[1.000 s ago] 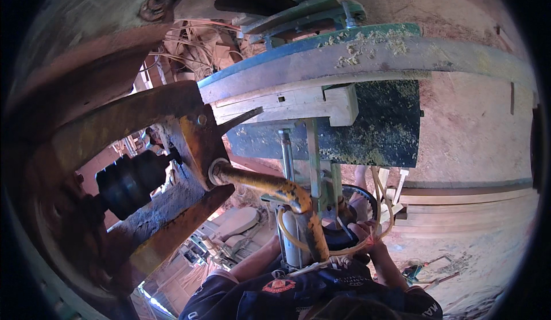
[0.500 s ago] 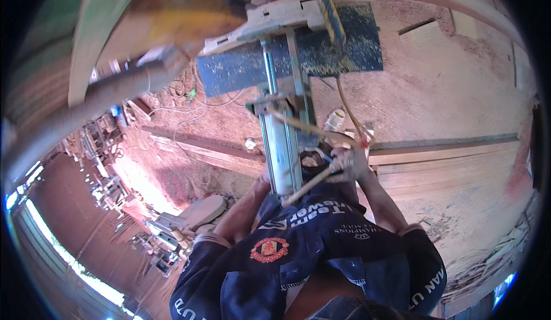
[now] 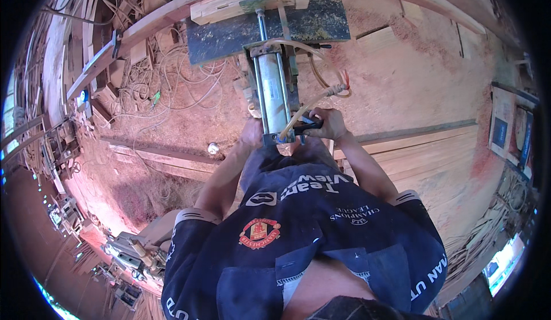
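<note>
A silver pneumatic cylinder [image 3: 272, 93] stands out in front of my body, its rod [image 3: 262, 24] reaching to a pale wooden block [image 3: 229, 11] on a dark, sawdust-strewn plate [image 3: 310, 22]. My right hand [image 3: 329, 123] is closed around a black handle [image 3: 310, 126] at the cylinder's near end. Against the left side of that same end is my left hand [image 3: 251, 133], its fingers hidden behind the cylinder. A tan air hose [image 3: 301, 111] loops from the near end past my right hand to a joint with other hoses.
Long boards [image 3: 413, 153] lie at the right. Tangled cables [image 3: 172, 84] spread over the sawdust-covered floor at the left. A wooden beam [image 3: 166, 18] crosses the far side. Stacked timber [image 3: 57, 84] stands at far left, and a machine [image 3: 143, 245] is at lower left.
The view has shifted, and the large yellow and green blurred shapes at the upper left are gone. The hose lies differently near my right hand, which now grips the black handle in plain sight.
</note>
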`<state>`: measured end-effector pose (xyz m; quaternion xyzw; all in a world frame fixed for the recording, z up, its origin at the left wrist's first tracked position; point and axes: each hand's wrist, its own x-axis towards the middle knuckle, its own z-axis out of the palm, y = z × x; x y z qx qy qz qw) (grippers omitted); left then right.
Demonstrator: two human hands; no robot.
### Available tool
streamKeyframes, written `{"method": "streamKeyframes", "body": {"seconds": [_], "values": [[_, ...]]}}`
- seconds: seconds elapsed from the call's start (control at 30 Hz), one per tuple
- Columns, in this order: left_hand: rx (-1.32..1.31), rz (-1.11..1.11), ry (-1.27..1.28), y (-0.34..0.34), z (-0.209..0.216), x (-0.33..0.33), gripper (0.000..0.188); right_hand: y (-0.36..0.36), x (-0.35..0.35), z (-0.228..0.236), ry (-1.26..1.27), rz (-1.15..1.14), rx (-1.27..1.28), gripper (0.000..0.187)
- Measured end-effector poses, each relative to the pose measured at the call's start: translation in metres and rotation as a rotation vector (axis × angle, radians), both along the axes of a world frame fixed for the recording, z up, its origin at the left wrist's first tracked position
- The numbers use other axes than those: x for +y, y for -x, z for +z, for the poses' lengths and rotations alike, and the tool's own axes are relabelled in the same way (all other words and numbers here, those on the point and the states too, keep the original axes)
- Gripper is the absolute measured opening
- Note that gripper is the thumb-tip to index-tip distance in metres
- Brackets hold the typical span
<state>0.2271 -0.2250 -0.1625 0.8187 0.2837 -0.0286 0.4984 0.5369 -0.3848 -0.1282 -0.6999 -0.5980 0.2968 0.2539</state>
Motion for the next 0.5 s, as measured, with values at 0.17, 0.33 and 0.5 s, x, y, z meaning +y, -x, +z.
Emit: {"method": "streamKeyframes", "body": {"seconds": [0.17, 0.33, 0.5], "values": [[-0.036, -0.024, -0.141, -0.001, -0.002, -0.001, 0.027, 0.003, 0.003, 0.002, -0.068, 0.001, -0.048, 0.066], [-0.141, 0.026, -0.214, -0.007, 0.009, 0.000, 0.029, 0.004, 0.003, 0.007, -0.023, -0.011, -0.032, 0.068], [-0.027, -0.005, -0.204, -0.005, 0.021, 0.002, 0.031, 0.006, 0.005, 0.002, -0.091, 0.006, -0.024, 0.067]]}}
